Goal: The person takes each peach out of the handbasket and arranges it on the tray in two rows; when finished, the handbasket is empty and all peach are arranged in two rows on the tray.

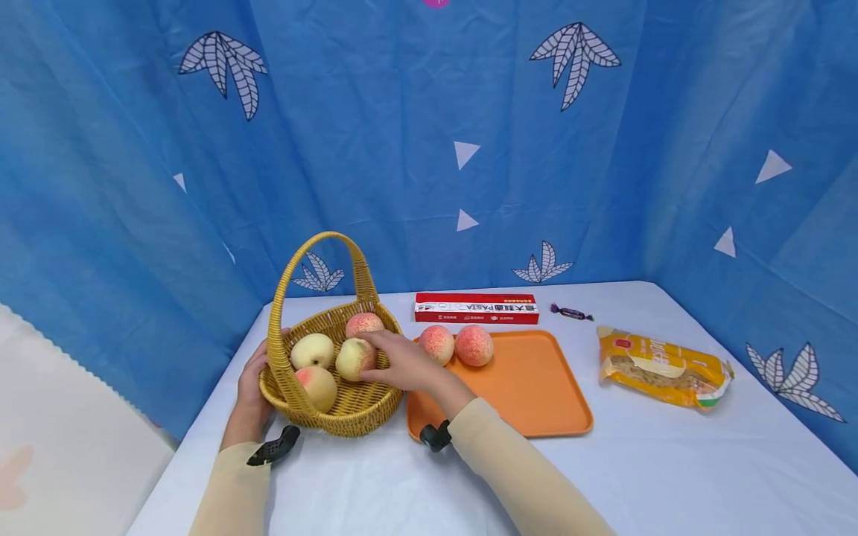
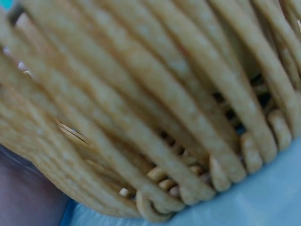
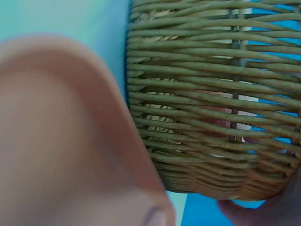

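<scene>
A wicker basket (image 1: 362,424) with a tall arched handle stands at the left of the table. My left hand (image 1: 253,380) grips its left side near the rim; some of those fingers are hidden. Reaching in over the right rim, my right hand (image 1: 402,362) holds a yellowish peach (image 1: 354,359) between thumb and fingers. Around it in the basket lie a pale yellow fruit (image 1: 312,351), a pink-and-yellow peach (image 1: 318,388) and a pinker peach (image 1: 364,324). The left wrist view shows the basket's woven wall (image 2: 155,108) up close.
Right of the basket lies an orange tray (image 1: 529,387) bearing two pink peaches (image 1: 474,345). Behind it is a red pasta box (image 1: 477,307), with a purple-wrapped candy (image 1: 571,312) beside it. A yellow bag of food (image 1: 663,367) lies farther right. Blue curtains (image 1: 402,149) enclose the table.
</scene>
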The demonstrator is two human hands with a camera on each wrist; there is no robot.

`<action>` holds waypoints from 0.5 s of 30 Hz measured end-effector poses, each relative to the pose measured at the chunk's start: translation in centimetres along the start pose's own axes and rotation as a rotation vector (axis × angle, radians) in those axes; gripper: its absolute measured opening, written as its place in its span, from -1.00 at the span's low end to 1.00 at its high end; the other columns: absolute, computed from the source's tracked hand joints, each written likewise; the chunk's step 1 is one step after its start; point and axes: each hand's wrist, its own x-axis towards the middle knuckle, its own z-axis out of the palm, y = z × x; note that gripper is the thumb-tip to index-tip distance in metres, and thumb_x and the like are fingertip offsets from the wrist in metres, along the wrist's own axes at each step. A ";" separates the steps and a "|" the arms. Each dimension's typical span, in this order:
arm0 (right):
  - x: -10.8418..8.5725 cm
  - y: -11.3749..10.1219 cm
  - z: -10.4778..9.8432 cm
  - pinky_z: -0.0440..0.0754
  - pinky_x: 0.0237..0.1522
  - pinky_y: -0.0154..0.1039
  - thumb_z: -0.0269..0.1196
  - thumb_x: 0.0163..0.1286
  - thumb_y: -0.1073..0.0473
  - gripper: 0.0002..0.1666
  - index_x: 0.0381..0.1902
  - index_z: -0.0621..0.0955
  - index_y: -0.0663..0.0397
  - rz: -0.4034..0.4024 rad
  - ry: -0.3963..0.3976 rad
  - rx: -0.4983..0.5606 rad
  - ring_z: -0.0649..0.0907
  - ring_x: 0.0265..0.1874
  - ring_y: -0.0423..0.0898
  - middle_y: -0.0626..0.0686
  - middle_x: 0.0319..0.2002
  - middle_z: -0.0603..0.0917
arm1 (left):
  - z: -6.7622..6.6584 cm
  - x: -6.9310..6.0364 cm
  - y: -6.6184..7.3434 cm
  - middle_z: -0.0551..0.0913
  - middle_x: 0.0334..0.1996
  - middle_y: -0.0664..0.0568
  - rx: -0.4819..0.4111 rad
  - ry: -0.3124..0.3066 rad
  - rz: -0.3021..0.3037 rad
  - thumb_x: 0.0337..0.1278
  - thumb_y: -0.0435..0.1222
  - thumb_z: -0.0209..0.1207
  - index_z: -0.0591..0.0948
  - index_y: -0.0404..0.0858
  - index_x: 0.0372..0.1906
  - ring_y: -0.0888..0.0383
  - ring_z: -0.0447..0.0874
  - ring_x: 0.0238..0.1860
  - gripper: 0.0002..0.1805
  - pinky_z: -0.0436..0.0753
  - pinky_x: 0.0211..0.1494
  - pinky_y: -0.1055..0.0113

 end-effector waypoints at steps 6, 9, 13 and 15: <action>0.7 0.0 0.0 0.41 0.38 0.06 0.32 0.34 -0.19 -0.09 0.55 0.21 -0.34 0.041 -0.044 0.001 0.38 0.44 0.02 -0.03 0.50 0.32 | 0.3 0.1 0.0 0.39 0.27 0.21 -0.052 -0.033 -0.001 0.47 -0.45 -0.41 0.31 -0.18 0.48 0.30 0.37 0.13 -0.41 0.48 0.09 0.56; 1.0 -0.2 0.1 0.46 0.34 0.04 0.30 0.35 -0.21 -0.10 0.55 0.20 -0.34 0.068 -0.044 -0.026 0.44 0.40 0.02 -0.02 0.49 0.33 | 0.2 0.1 -0.1 0.40 0.27 0.21 -0.062 -0.041 0.006 0.48 -0.44 -0.39 0.29 -0.21 0.50 0.32 0.40 0.09 -0.43 0.49 0.07 0.56; 1.3 -0.6 0.6 0.55 0.21 0.00 0.27 0.36 -0.24 -0.14 0.54 0.24 -0.34 0.102 -0.023 -0.087 0.54 0.26 0.04 0.01 0.42 0.38 | 0.2 0.1 0.0 0.38 0.30 0.21 -0.045 -0.027 0.008 0.50 -0.43 -0.35 0.32 -0.18 0.49 0.31 0.39 0.12 -0.44 0.50 0.05 0.56; 1.4 -0.9 0.8 0.59 0.12 -0.03 0.27 0.35 -0.25 -0.16 0.52 0.28 -0.35 0.124 -0.004 -0.112 0.56 0.19 0.03 0.02 0.36 0.42 | 0.1 0.0 0.0 0.35 0.33 0.21 -0.031 -0.022 0.009 0.50 -0.42 -0.34 0.32 -0.17 0.49 0.31 0.37 0.15 -0.44 0.49 0.06 0.56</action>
